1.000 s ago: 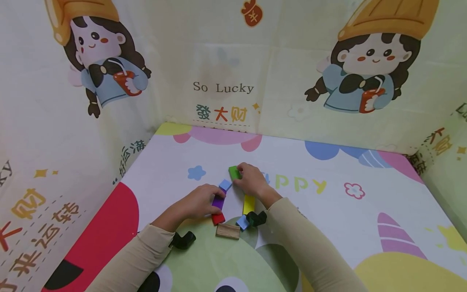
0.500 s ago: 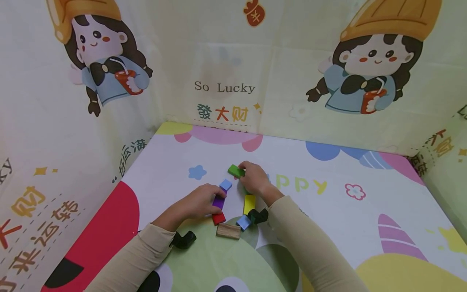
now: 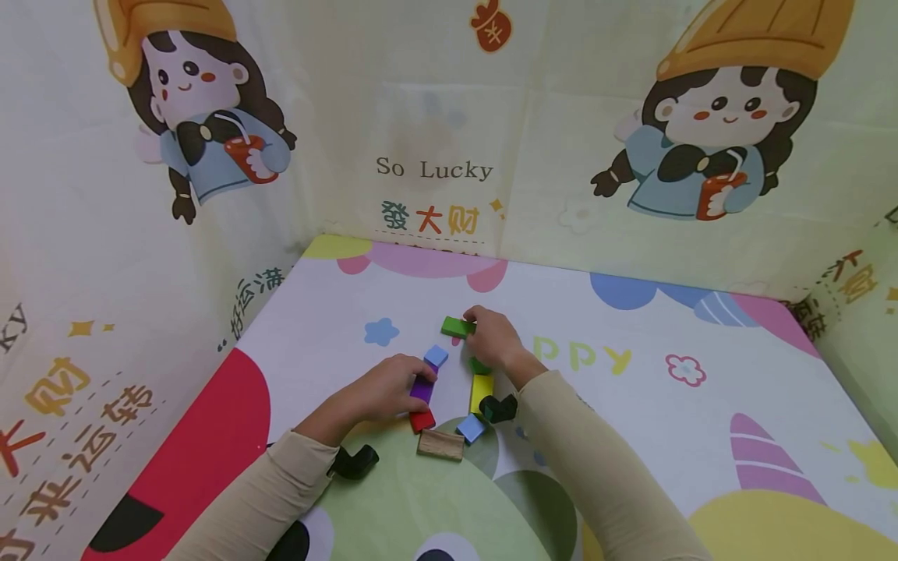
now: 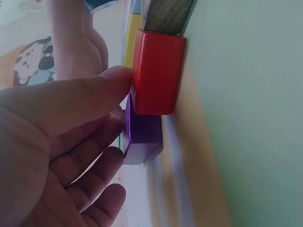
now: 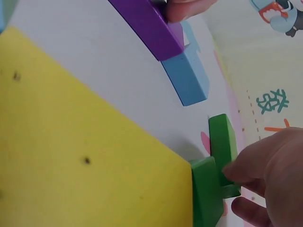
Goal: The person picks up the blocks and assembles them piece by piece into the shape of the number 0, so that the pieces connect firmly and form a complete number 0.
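My right hand (image 3: 494, 339) pinches a green block (image 3: 457, 327) by its right end. In the right wrist view, this green block (image 5: 222, 142) lies crosswise beyond another green block (image 5: 206, 189); whether they touch is unclear. My left hand (image 3: 375, 387) rests its fingers on the purple block (image 3: 422, 389), loosely bent. In the left wrist view, the left thumb touches the edge of the red block (image 4: 158, 73). A light blue block (image 3: 436, 356) stands at the purple block's far end. The second green block (image 3: 479, 366) is partly hidden under my right hand.
Nearer to me, a wood-grain block (image 3: 440, 445) lies between the red block and a second light blue block (image 3: 471, 428). A yellow block (image 3: 481, 392) stands behind the latter. Black wrist devices (image 3: 356, 461) hang close to the table. A printed curtain (image 3: 449, 117) borders the patterned tabletop (image 3: 631, 421).
My right hand has turned the green block from lengthwise to crosswise and shifted slightly right and away. The other green block shows more. My left hand has stayed on the purple block.
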### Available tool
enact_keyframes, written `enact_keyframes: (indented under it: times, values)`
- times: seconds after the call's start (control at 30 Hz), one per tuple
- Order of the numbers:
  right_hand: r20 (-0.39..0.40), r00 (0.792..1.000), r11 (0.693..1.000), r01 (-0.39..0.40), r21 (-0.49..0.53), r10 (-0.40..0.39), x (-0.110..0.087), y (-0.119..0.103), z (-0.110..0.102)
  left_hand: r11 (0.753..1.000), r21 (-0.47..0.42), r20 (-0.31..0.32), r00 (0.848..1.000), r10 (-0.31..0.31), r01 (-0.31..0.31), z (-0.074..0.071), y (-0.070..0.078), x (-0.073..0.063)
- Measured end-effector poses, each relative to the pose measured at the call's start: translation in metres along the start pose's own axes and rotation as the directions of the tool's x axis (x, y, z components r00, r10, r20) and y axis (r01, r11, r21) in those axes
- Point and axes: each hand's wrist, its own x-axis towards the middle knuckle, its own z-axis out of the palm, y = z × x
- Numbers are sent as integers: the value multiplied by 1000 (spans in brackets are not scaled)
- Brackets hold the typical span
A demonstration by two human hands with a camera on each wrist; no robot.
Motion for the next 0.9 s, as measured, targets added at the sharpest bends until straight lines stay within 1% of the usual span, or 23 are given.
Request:
enact_keyframes:
  times: [0.17,0.33,0.5,0.73,0.9]
  values:
    - [-17,1000,1000,4,-6,-4,3,3,2,1000,9,0,1000,-8,8,0,0,0]
    - [-40,999,1000,16,-2,-16,5,5,4,1000,9,-1,1000,-1,1,-1,0,0]
    - [-44,999,999,32,-3,-32,7,4,5,1000,10,1,1000,-1,1,0,0,0]
    - [-53,998,999,45,-18,-46,9,4,7,1000,10,3,1000,-22,22,0,-1,1]
    - [-59,997,999,47,-24,-48,9,4,8,1000,11,4,1000,-12,12,0,-1,2]
